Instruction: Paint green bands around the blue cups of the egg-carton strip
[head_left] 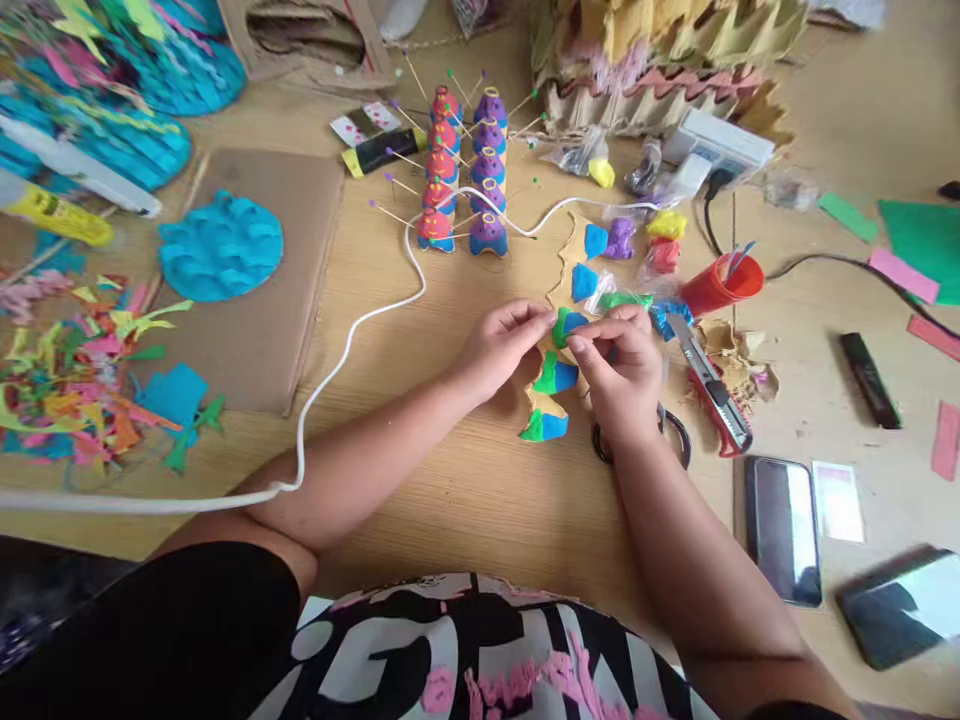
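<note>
So right now both my hands are pinched together over the same little lump of clay. My left hand [501, 345] has thumb and fingertips closed on the green-and-blue clay piece [566, 324], and my right hand [619, 365] is clenched onto it from the other side, fingers curled tight. The piece sits at the top of a tan cardboard strip [541, 398] lying dead centre of the wooden table [465, 480].

Two more green-and-blue lumps [556, 376] sit on the strip at 6 o'clock from my fingers, the nearer one almost under my right knuckles. Plain blue clay bits [584, 281] are at 12 o'clock, and the red box cutter [712, 390] is just beside my right hand at 3 o'clock. Scissors [675, 440] poke out from under my right wrist.

What worries me, just judging from how it looks: I'm squeezing soft stuff from both sides, so too much pressure could squash the shape or smear the two colours together. My right palm hangs so close to the finished lump below that a small drop could flatten it. Also the white cord [352, 335] drapes over my left forearm, so a big elbow move might drag it toward the painted cones with sticks [465, 175] at 11 o'clock.
</note>
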